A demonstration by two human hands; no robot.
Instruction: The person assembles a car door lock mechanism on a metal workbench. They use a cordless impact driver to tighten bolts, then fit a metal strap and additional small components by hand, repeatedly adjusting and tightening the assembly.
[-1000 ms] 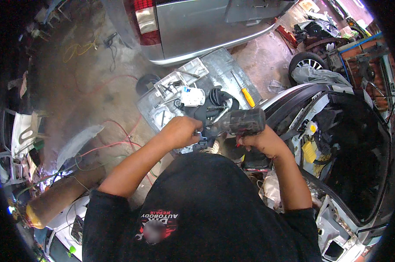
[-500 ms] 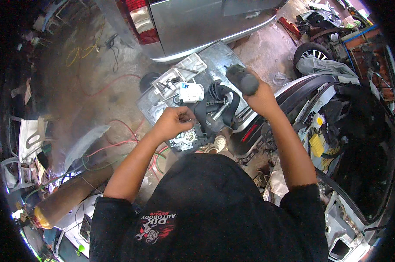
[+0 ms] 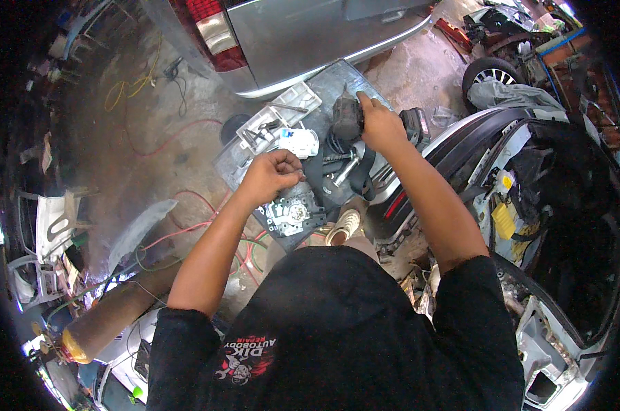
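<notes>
The right hand (image 3: 382,127) has swung the power drill (image 3: 348,118) from the metal mechanism (image 3: 293,214) to the bench's (image 3: 366,81) far side; the left hand (image 3: 271,177) has shifted farther.

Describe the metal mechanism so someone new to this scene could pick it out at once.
Start at the silver vehicle's rear and follow the grey board below it toward the person. At its near end, just below the left hand, lies the metal mechanism: flat, jagged-edged, with a round centre, unlike the rounded white part and black strap beyond it.
</notes>
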